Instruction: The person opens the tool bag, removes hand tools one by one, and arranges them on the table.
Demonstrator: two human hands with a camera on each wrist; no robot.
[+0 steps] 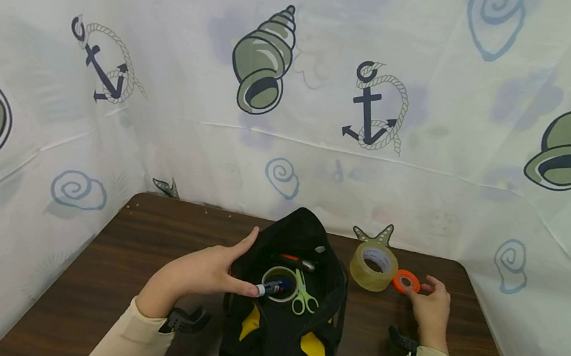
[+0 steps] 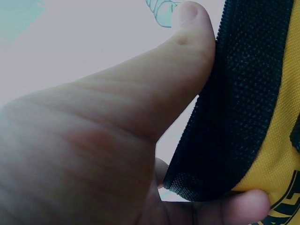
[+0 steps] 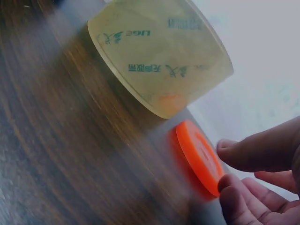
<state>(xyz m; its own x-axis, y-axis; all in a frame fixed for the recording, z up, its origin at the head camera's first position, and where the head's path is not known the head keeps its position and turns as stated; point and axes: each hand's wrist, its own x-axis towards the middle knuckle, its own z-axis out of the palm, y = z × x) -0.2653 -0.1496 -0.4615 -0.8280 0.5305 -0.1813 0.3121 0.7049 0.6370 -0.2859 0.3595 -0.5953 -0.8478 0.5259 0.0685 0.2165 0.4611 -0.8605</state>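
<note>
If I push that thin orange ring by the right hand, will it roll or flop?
The thin orange ring probably won't roll, since it seems to lie flat on the dark wood-grain table. It's likely stiff, as its round shape shows no sag. It may be light, being smaller than the clear yellowish tape roll beside it.

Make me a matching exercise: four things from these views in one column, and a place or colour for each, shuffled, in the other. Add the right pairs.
Things:
1. scissors
2. orange tape
3. clear tape
4. bag

Places and colours:
A. nearest the right hand
B. black and yellow
C. inside the bag
D. between the bag and the orange tape

Pairs: 1-C, 2-A, 3-D, 4-B
</note>
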